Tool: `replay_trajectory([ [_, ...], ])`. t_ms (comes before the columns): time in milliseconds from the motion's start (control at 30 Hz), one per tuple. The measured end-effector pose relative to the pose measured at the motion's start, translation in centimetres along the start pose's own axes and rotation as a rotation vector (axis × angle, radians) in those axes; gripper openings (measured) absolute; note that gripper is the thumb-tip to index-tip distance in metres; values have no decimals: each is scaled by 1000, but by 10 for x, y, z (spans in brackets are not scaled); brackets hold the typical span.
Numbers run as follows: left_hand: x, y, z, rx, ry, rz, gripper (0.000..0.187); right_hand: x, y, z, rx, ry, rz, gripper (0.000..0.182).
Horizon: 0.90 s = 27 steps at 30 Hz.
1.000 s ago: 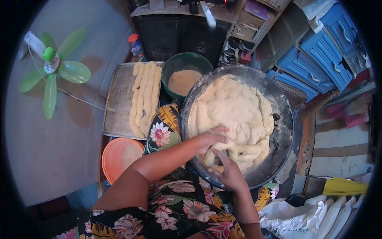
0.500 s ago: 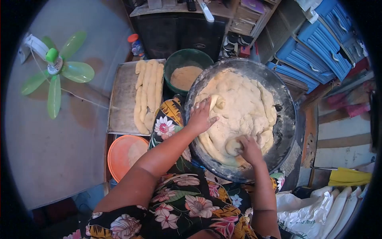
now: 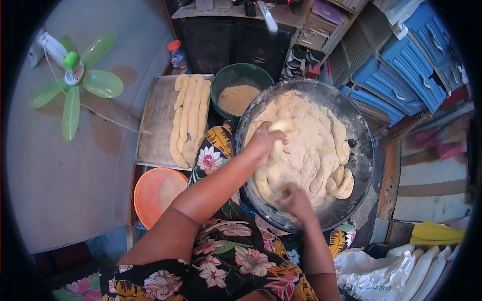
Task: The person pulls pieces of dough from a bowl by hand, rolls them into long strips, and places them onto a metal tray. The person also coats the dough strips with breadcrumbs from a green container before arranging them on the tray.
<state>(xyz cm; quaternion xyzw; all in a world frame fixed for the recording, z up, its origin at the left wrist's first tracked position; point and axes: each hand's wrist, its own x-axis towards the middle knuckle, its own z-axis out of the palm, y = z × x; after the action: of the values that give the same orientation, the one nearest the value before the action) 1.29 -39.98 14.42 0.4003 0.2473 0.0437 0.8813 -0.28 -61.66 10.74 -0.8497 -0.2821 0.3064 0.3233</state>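
Observation:
A big dark metal basin [image 3: 359,165] rests on my lap and holds a large mass of pale dough [image 3: 311,145]. My left hand [image 3: 265,140] grips a lump of that dough at the basin's left side. Near the front rim, my right hand [image 3: 292,199] presses with closed fingers into the dough. A curled dough roll [image 3: 342,184] lies at the mass's right edge.
A metal tray [image 3: 153,125] on the left carries several long dough rolls [image 3: 190,118]. Behind it stands a green bowl [image 3: 236,75] of tan flour. An orange basin [image 3: 150,193] sits at lower left, a green fan [image 3: 73,83] on the floor, blue drawers [image 3: 401,75] at right.
My left hand has slid up the dough and closed on a lump. My right hand has pulled back toward the front rim, and a curled roll now shows at the right.

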Motion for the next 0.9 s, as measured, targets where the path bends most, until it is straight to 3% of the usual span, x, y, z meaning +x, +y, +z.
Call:
replay_trajectory([
  [33,-10,14,11,3,0,0,45,5,-6,14,-185,-180,47,40],
  [67,-17,28,21,-113,-28,10,51,6,6,23,-183,-178,45,40],
  [133,-28,49,35,-226,-56,20,57,2,13,38,-278,70,-120,36],
  [167,-32,57,39,-241,-97,59,67,1,10,18,-162,-160,-63,35],
  [200,-32,63,41,-255,-141,97,77,-3,21,10,-161,-155,-64,35],
  [267,-15,58,35,-163,-156,113,88,-16,51,-12,702,-281,45,38],
  [300,-1,48,27,205,-114,213,83,-18,62,-25,699,-277,46,38],
  [333,12,36,18,571,-67,307,80,-22,72,-38,530,-186,131,41],
  [367,21,22,8,565,-70,304,80,-24,77,-46,357,-95,214,44],
  [400,26,6,-4,1023,-54,310,73,-22,65,-50,350,-93,217,44],
  [433,30,-8,-12,1484,-35,303,70,-20,41,-47,84,216,158,45],
  [467,33,-21,-15,1480,-38,301,70,-16,22,-37,-187,516,94,46],
  [500,33,-32,-17,1646,-101,435,70,-8,19,-18,-257,525,-14,51],
  [533,37,-39,-20,1811,-167,572,70,2,14,-3,-381,406,-243,57],
  [567,49,-42,-17,1715,-214,676,68,14,-13,2,-409,201,-243,63],
  [600,65,-42,-13,1718,-214,672,68,32,-8,1,-405,200,-244,63],
  [667,103,-38,0,1809,-225,1001,66,72,11,-1,-760,313,-302,62],
  [700,126,-32,8,1812,-225,998,66,86,11,-17,-619,409,-182,64],
  [767,160,-22,20,1874,56,612,65,104,14,-36,-477,500,-60,67],
  [833,160,-24,16,1827,-11,594,66,112,19,-41,-510,670,46,67],
  [900,149,-31,4,1790,-201,550,67,97,16,-21,-356,592,-8,68],
])
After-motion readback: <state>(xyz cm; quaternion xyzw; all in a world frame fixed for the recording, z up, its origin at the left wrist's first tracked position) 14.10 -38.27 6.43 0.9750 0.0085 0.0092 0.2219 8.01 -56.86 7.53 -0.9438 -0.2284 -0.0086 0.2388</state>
